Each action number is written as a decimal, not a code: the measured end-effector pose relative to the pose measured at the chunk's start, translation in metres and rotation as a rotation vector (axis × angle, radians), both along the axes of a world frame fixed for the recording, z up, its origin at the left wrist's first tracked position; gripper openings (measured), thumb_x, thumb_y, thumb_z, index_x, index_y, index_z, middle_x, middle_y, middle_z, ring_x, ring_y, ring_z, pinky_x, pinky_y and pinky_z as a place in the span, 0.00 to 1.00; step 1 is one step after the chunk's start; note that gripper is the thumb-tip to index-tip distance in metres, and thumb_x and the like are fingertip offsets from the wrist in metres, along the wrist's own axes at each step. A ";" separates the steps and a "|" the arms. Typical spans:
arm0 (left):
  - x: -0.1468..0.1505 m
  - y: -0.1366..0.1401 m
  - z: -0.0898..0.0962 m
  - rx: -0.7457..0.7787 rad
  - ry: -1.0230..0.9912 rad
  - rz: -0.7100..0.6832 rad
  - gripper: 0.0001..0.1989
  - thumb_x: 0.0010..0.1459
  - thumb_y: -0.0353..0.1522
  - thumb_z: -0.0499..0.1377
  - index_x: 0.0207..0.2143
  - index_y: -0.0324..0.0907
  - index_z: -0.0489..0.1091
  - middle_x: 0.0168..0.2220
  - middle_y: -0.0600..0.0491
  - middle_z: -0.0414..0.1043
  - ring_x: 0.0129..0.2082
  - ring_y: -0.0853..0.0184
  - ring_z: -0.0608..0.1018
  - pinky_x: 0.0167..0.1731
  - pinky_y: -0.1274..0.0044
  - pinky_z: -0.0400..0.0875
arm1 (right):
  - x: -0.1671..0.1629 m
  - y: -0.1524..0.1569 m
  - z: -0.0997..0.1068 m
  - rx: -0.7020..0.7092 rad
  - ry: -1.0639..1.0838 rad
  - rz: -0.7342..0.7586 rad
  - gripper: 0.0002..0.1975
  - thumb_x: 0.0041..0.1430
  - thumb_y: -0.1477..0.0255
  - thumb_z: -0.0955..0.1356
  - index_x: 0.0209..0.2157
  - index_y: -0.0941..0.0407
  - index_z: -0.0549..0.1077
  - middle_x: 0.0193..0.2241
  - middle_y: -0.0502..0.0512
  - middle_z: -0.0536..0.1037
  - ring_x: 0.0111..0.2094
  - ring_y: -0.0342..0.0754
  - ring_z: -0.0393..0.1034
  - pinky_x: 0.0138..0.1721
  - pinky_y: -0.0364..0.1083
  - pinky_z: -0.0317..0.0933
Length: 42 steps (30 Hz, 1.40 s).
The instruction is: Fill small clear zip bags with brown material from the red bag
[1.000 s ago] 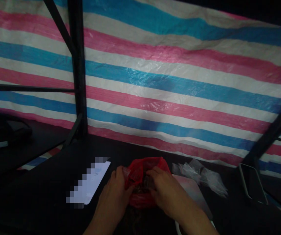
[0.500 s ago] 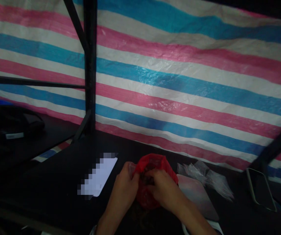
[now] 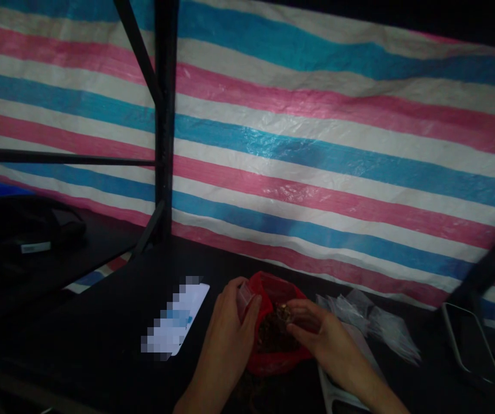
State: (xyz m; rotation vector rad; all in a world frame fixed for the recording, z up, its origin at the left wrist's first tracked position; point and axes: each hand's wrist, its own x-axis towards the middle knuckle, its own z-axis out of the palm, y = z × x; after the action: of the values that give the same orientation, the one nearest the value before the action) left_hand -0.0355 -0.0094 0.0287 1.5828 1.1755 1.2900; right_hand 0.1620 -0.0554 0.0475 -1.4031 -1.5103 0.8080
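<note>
- A crumpled red plastic bag [image 3: 273,345] is seen lying open on the dark black tabletop [image 3: 101,345], low in the middle of the view, between the two hands
- The left hand [image 3: 230,322] is closed on the left rim of the bag, and a small clear plastic piece [image 3: 244,294] is pinched between its thumb and fingers at the bag's mouth
- The right hand [image 3: 320,333] is held at the right side of the bag's mouth, with its thumb and forefinger pinched narrowly on a small brownish bit [image 3: 282,313] from the dark, loose contents inside the bag
- What those contents are cannot be told in the dim light
- A white card with a blurred face [image 3: 176,322] is seen flat on the tabletop, just left of the left hand
- A heap of small clear plastic bags [image 3: 372,322] lies to the right of the red bag, beyond the right hand
- A flat pale board [image 3: 338,385] is partly covered by the right wrist
- A dark phone with a light edge [image 3: 472,345] lies near the right margin
- A striped pink, blue and white tarpaulin [image 3: 316,144] is hung behind the table, and a black metal post [image 3: 164,115] stands in front of it
</note>
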 end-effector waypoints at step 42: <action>0.033 -0.005 -0.038 -0.005 -0.066 -0.318 0.26 0.67 0.35 0.56 0.67 0.50 0.65 0.67 0.46 0.69 0.68 0.53 0.69 0.69 0.56 0.60 | -0.019 -0.016 0.068 0.127 -0.707 0.063 0.21 0.61 0.84 0.66 0.50 0.49 0.79 0.50 0.54 0.80 0.49 0.51 0.77 0.51 0.48 0.69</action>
State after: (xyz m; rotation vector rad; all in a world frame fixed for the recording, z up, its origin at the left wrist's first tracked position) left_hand -0.0030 -0.0144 -0.0093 1.6335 0.8452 1.1192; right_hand 0.1426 -0.0716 0.1151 -1.6387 -2.0973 0.2344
